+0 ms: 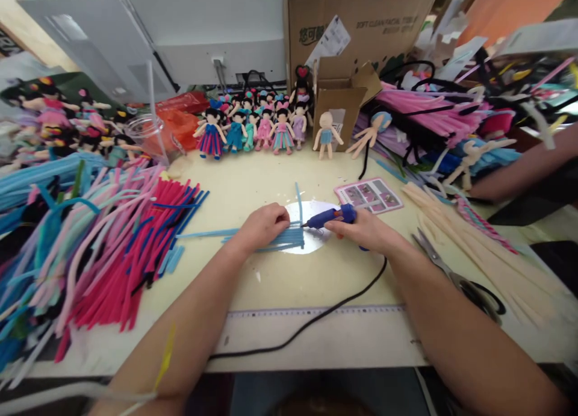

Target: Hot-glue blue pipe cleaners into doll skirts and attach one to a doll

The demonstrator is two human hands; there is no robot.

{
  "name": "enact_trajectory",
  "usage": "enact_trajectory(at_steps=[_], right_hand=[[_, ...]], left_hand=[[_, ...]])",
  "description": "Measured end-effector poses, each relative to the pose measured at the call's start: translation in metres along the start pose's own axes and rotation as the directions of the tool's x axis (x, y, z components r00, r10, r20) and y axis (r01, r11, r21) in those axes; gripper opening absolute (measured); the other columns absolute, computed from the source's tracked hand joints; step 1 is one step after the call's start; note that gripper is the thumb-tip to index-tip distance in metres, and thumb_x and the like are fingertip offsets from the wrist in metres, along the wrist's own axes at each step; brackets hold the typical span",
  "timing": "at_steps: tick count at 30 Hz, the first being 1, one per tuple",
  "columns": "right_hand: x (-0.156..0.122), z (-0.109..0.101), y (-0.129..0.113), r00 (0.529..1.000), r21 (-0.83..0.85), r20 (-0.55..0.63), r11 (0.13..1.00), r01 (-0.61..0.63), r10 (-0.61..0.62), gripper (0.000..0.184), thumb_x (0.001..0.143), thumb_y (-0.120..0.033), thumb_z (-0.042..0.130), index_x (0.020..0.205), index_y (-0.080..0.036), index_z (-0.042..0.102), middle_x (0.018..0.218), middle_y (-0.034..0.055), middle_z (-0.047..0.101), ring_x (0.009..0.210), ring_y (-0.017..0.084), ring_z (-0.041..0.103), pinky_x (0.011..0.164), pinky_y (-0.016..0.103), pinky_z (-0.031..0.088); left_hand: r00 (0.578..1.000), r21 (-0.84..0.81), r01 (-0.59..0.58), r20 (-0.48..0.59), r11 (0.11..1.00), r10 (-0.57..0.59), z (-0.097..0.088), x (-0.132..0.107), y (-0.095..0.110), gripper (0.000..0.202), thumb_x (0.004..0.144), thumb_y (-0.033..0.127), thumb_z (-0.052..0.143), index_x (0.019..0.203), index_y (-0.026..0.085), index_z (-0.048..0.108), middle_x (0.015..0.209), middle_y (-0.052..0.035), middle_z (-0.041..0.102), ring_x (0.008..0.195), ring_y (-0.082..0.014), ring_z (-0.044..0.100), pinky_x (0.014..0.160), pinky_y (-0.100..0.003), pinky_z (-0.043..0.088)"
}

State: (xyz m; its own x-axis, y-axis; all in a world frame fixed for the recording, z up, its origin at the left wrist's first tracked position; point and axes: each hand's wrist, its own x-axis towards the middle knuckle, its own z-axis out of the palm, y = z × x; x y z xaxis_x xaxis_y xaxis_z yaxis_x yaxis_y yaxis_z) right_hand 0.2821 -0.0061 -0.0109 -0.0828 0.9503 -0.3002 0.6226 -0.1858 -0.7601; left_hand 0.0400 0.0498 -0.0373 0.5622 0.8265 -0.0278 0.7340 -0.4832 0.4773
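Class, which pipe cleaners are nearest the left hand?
The light-blue bundle beneath the left hand, partly over the white disc; crimson bundle and cream bundle lie farther off.

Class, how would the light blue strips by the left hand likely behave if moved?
The light blue strips look thin, so they are probably light. They lie nearly straight, suggesting they may hold their shape rather than flop. Packed side by side by the left hand, they might shift together if pushed.

Count: 1 glue gun (326, 218) in right fingers (335, 226); 1 disc (316, 241) beneath them; 1 card (370, 196) beyond; 1 pair of scissors (448, 271) rightward.
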Motion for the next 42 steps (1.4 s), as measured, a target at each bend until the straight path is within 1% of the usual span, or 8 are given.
enact_trajectory(at_steps=[4,7,10,16,22,35,42], right_hand=[[0.0,0.0,-0.0015,1.0,-0.033,0.002,0.999,-0.012,0.012,0.035,0.073,-0.054,0.063,0.065,-0.019,0.063,0.057,-0.0001,0.057,0.053,0.013,0.049,0.049,0.026,0.036],[0.0001,0.0001,-0.0015,1.0,-0.053,0.006,0.998,-0.026,0.026,0.036,0.073,-0.055,0.063,0.062,-0.02,0.061,0.057,-0.0001,0.055,0.054,0.014,0.049,0.049,0.026,0.035],[0.0008,0.0007,0.0001,1.0,-0.054,0.009,0.998,-0.013,0.014,0.036,0.073,-0.055,0.063,0.062,-0.02,0.06,0.057,-0.0004,0.055,0.055,0.013,0.049,0.051,0.026,0.036],[0.002,0.0023,0.0013,1.0,-0.069,-0.013,0.997,-0.022,0.021,0.034,0.074,-0.054,0.063,0.067,-0.021,0.06,0.057,-0.0004,0.055,0.054,0.013,0.048,0.048,0.026,0.035],[0.0016,0.0029,0.0008,0.997,-0.073,-0.023,0.995,-0.069,0.067,0.034,0.074,-0.055,0.063,0.073,-0.021,0.062,0.057,-0.0007,0.055,0.051,0.013,0.046,0.045,0.025,0.033],[0.0017,0.0037,-0.0002,0.997,-0.093,-0.045,0.994,-0.06,0.056,0.032,0.074,-0.052,0.064,0.076,-0.021,0.068,0.056,0.0004,0.058,0.051,0.014,0.048,0.047,0.026,0.036],[0.0011,0.0043,-0.0023,0.997,-0.094,-0.068,0.994,-0.055,0.048,0.029,0.074,-0.048,0.066,0.081,-0.021,0.071,0.052,-0.0022,0.054,0.049,0.013,0.047,0.048,0.025,0.035]], left_hand=[[1.0,-0.005,0.0,-0.002,1.0,0.0,0.0008,-0.0005,0.0002,0.011,0.08,0.019,0.051,0.078,0.019,0.063,0.083,-0.0026,0.064,0.079,-0.0167,0.057,0.072,-0.029,0.042],[1.0,-0.001,-0.008,0.0,1.0,0.008,0.0013,-0.001,-0.0005,0.012,0.079,0.018,0.051,0.078,0.019,0.063,0.083,-0.0023,0.063,0.078,-0.0164,0.057,0.072,-0.029,0.043],[1.0,-0.003,-0.016,-0.004,1.0,0.016,0.0018,-0.0013,-0.0012,0.013,0.079,0.018,0.051,0.079,0.02,0.063,0.083,-0.0021,0.063,0.077,-0.016,0.057,0.073,-0.029,0.044],[0.999,-0.008,-0.028,-0.015,1.0,0.028,0.0031,-0.0011,-0.003,0.011,0.079,0.018,0.052,0.078,0.019,0.063,0.083,-0.0021,0.063,0.077,-0.0159,0.056,0.073,-0.03,0.044],[0.999,-0.009,-0.034,-0.021,0.999,0.033,0.0046,-0.001,-0.0046,0.011,0.079,0.018,0.052,0.078,0.02,0.063,0.083,-0.002,0.063,0.077,-0.0158,0.056,0.072,-0.029,0.043],[1.0,-0.006,-0.03,-0.009,1.0,0.03,0.0032,-0.0017,-0.0029,0.012,0.08,0.017,0.051,0.078,0.019,0.064,0.084,-0.0025,0.063,0.078,-0.0162,0.056,0.073,-0.029,0.043],[0.999,-0.008,-0.035,-0.008,0.999,0.035,0.0039,-0.0017,-0.0035,0.012,0.079,0.017,0.051,0.078,0.019,0.063,0.083,-0.002,0.062,0.078,-0.0157,0.055,0.073,-0.029,0.043]])
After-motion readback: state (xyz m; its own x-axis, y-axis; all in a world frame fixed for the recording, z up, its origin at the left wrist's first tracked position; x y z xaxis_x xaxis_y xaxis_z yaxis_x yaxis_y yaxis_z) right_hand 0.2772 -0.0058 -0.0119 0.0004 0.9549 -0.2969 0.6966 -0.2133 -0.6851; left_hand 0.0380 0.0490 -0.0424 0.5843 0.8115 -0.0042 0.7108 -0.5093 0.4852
